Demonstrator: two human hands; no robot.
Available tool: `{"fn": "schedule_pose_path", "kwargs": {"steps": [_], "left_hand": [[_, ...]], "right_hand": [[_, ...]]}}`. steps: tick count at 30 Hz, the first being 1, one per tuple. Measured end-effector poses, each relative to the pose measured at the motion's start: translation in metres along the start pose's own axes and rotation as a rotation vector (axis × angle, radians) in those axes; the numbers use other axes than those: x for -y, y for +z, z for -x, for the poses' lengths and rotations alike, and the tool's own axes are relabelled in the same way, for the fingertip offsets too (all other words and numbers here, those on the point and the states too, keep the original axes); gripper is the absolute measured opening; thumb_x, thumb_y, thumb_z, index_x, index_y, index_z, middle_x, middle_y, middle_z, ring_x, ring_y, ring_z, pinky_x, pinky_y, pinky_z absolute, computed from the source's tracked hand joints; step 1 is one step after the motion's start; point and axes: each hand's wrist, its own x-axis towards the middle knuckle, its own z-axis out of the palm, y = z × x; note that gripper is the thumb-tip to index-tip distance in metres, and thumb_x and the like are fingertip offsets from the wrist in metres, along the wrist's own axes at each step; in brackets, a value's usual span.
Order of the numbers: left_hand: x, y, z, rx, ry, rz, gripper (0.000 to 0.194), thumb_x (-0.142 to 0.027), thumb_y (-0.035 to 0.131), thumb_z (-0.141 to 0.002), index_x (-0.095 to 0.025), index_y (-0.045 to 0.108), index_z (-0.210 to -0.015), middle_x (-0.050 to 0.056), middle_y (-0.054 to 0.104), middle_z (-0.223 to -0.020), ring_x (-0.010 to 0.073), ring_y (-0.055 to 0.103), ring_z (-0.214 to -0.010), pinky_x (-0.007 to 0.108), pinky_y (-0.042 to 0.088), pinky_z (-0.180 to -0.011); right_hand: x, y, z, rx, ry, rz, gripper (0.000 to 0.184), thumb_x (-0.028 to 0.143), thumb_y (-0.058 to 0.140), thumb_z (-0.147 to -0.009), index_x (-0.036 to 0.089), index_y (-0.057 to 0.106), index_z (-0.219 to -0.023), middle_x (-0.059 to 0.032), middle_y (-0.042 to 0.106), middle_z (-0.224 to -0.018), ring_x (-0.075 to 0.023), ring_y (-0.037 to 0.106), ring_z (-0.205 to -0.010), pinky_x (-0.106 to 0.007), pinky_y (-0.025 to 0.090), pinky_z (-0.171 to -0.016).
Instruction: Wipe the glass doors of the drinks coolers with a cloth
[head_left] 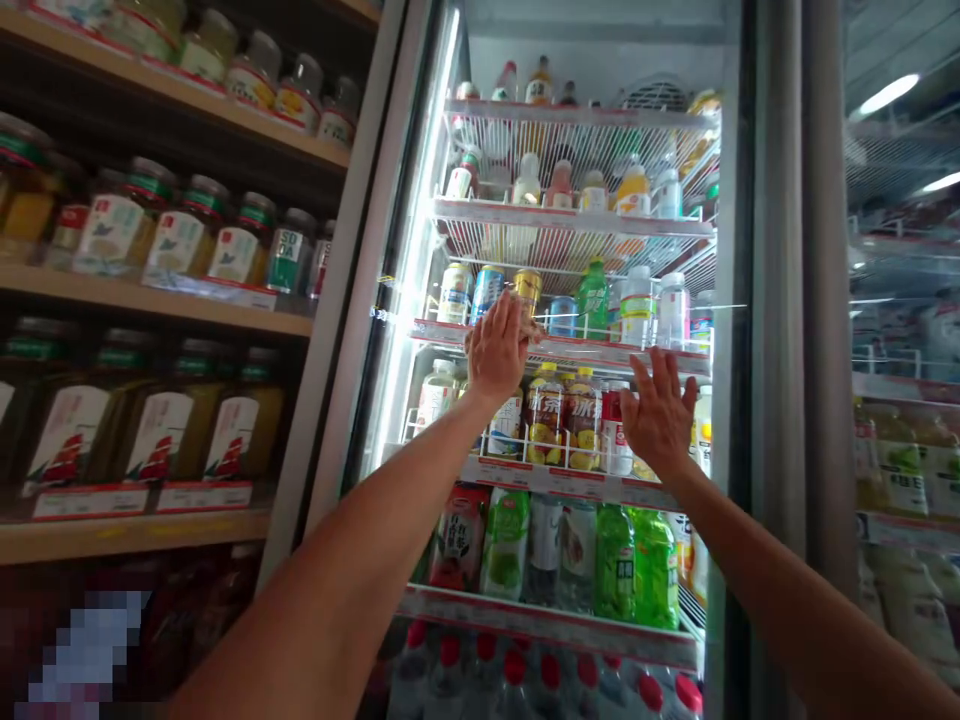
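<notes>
Fingers [510, 325] are spreading wide on both hands, and nothing's being gripped as far as I can see. The left hand [495, 355] is reaching up just beside a gold can [527, 290], while the right hand [658, 418] is hovering near the iced tea bottles [564, 418]. Can't tell if either's touching the glass door [442, 240] of the drinks fridge [739, 300]. Jars [172, 232] are sitting on a wooden shelf [150, 305] off to the left.
</notes>
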Motion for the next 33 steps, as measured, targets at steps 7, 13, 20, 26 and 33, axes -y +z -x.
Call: {"fn": "schedule_pose_path", "kwargs": {"steps": [7, 13, 20, 26, 33], "left_hand": [[0.087, -0.035, -0.011, -0.085, -0.311, -0.057, 0.045, -0.016, 0.036, -0.085, -0.004, 0.033, -0.129, 0.015, 0.030, -0.142, 0.0278, 0.023, -0.133, 0.050, 0.023, -0.107], [-0.010, 0.001, 0.021, 0.082, 0.200, 0.032, 0.046, -0.032, 0.038, -0.087, -0.018, 0.040, -0.130, 0.003, 0.036, -0.141, 0.0198, 0.025, -0.133, 0.039, 0.022, -0.111], [0.051, -0.018, 0.008, -0.022, -0.120, -0.029, 0.043, -0.019, 0.031, -0.087, -0.021, 0.041, -0.129, 0.000, 0.040, -0.138, 0.0200, 0.027, -0.133, 0.042, 0.026, -0.109], [0.032, -0.012, 0.016, -0.016, -0.113, -0.037, 0.046, -0.017, 0.035, -0.084, -0.019, 0.042, -0.129, 0.001, 0.038, -0.140, 0.0222, 0.025, -0.133, 0.044, 0.023, -0.110], [0.016, -0.009, 0.035, 0.119, 0.198, 0.020, 0.041, -0.022, 0.033, -0.088, -0.025, 0.044, -0.127, -0.001, 0.038, -0.139, 0.0174, 0.026, -0.133, 0.042, 0.021, -0.110]], "right_hand": [[0.002, 0.001, 0.000, -0.012, 0.007, -0.026, 0.050, 0.036, 0.034, -0.088, 0.024, 0.030, -0.136, -0.0081, 0.026, -0.146, -0.0244, 0.019, -0.136, -0.051, 0.016, -0.107], [0.003, 0.000, 0.001, -0.023, 0.008, -0.042, 0.049, 0.033, 0.035, -0.087, 0.025, 0.031, -0.136, -0.0070, 0.026, -0.146, -0.0248, 0.020, -0.136, -0.051, 0.016, -0.107], [0.001, 0.001, 0.000, -0.021, 0.009, -0.035, 0.049, 0.033, 0.035, -0.087, 0.023, 0.033, -0.135, -0.0080, 0.029, -0.145, -0.0250, 0.022, -0.135, -0.050, 0.016, -0.106], [0.002, 0.004, 0.001, -0.018, 0.014, -0.048, 0.050, 0.035, 0.036, -0.087, 0.023, 0.033, -0.135, -0.0083, 0.028, -0.146, -0.0265, 0.022, -0.135, -0.052, 0.016, -0.106], [0.000, 0.002, 0.002, -0.015, -0.001, -0.029, 0.048, 0.034, 0.033, -0.088, 0.021, 0.034, -0.134, -0.0091, 0.029, -0.145, -0.0258, 0.022, -0.134, -0.051, 0.017, -0.106]]}}
